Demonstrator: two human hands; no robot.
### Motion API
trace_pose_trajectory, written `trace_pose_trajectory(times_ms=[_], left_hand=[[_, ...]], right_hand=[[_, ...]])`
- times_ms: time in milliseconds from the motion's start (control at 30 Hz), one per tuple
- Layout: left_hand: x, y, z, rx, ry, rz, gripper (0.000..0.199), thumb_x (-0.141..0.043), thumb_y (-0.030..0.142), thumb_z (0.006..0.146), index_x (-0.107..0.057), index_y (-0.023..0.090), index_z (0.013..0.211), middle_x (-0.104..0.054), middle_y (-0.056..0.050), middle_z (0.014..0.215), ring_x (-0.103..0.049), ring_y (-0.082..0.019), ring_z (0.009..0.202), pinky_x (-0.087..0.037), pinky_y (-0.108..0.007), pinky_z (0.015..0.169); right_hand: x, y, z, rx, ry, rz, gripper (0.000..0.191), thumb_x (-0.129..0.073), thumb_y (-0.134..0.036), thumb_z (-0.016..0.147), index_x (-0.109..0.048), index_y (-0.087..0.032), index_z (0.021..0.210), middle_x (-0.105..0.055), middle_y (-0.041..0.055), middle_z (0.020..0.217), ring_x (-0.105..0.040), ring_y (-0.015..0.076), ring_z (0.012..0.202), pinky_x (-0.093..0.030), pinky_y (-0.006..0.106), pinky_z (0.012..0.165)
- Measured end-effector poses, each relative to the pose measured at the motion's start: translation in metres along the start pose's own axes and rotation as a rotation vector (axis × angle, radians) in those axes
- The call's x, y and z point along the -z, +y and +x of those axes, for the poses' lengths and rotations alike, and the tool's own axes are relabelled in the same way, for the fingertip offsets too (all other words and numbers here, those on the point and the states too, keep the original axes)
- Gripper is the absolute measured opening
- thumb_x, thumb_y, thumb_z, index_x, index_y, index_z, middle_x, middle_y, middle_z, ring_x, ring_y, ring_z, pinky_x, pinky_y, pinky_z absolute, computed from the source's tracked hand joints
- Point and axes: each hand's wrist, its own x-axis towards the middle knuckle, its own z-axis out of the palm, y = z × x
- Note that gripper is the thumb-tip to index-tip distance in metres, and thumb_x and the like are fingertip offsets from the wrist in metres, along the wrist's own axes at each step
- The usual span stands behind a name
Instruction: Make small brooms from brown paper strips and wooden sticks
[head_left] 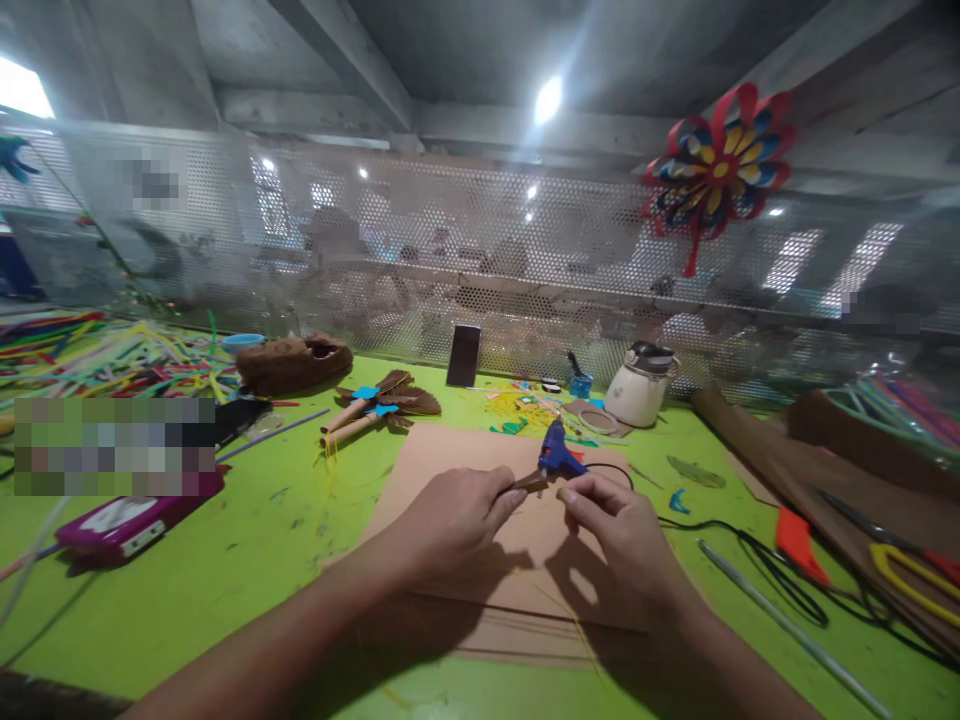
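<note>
Over the brown cardboard sheets (442, 450), my left hand (465, 505) pinches a small brown piece (534, 484) between thumb and fingers. My right hand (622, 520) is just to its right, thumb and forefinger pressed together; a thin yellow strand (574, 620) hangs below, and what the fingertips hold is too small to make out. Just beyond the hands, a blue glue gun (559, 452) rests at the far edge of the cardboard. Two rolled brown paper pieces (367, 408) with blue bands and fringed ends lie to the back left.
A phone (464, 355) leans on the mesh partition. At the back right stands a white jug (637, 385). Scissors (911, 570), a black cable (772, 575) and a metal rod (787, 625) lie right. A purple box (142, 515) and coloured strips (135, 355) are left.
</note>
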Motion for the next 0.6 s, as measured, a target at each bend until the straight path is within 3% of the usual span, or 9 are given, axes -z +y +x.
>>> trace_pose_trajectory(times_ms=[433, 600], left_hand=[[0.004, 0.003, -0.001, -0.023, -0.076, -0.114, 0.041, -0.027, 0.045, 0.094, -0.058, 0.019, 0.087, -0.060, -0.004, 0.072, -0.051, -0.015, 0.063, -0.033, -0.026, 0.057], [0.010, 0.012, -0.003, -0.032, -0.113, -0.243, 0.046, -0.027, 0.048, 0.093, -0.059, 0.017, 0.081, -0.057, -0.001, 0.066, -0.047, -0.012, 0.058, -0.030, -0.024, 0.053]], right_hand=[[0.003, 0.028, 0.011, 0.238, -0.073, -0.284, 0.021, -0.056, -0.032, 0.080, -0.059, -0.017, 0.065, -0.055, 0.0005, 0.063, -0.049, 0.0146, 0.060, -0.038, 0.026, 0.056], [0.000, 0.025, 0.008, 0.356, -0.087, -0.351, 0.016, -0.053, -0.024, 0.081, -0.060, -0.018, 0.068, -0.057, 0.0015, 0.066, -0.052, 0.0152, 0.063, -0.039, 0.026, 0.058]])
